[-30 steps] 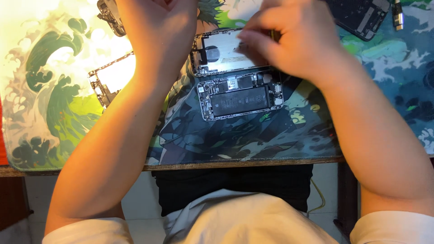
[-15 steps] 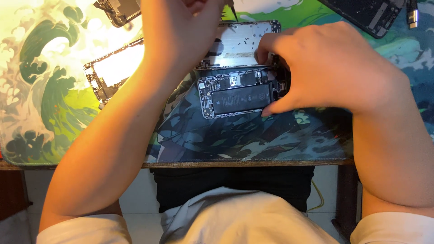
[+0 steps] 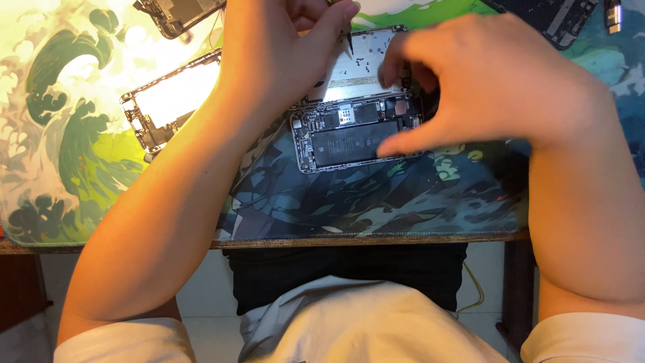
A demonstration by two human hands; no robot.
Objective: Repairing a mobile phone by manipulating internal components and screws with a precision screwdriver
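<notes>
Far left, the wave-print mat (image 3: 60, 134) runs right up to the desk edge (image 3: 363, 240), and over the last second nothing on that side has shifted apart from the view itself drifting. The spare frame (image 3: 168, 101) lies tilted on the bright part of the mat, just left of the forearm, where it was before. Another stripped shell (image 3: 178, 12) pokes in at the top edge.

The left hand (image 3: 282, 54) has moved least: it was already up over the phone's lifted screen half, and it is there now, fingers bunched together with the thumb pressed against them, pinching a thin dark tool (image 3: 349, 42) whose tip points down at the pale screen back (image 3: 359, 64). What the tip touches I cannot tell.

The open phone (image 3: 356, 138) sits mid-mat, battery showing, well back from the desk edge. The right hand (image 3: 484, 87) is what changed: a second ago it lay closed over the phone's top, now it has swung out to the phone's right end, fingers curved and loosely spread, thumb laid on the battery's right end. So the work looks steadied rather than finished.

There is free mat in front of the phone; to the right, a dark phone part (image 3: 557, 17) and a small plug (image 3: 613, 15) crowd the top corner
</notes>
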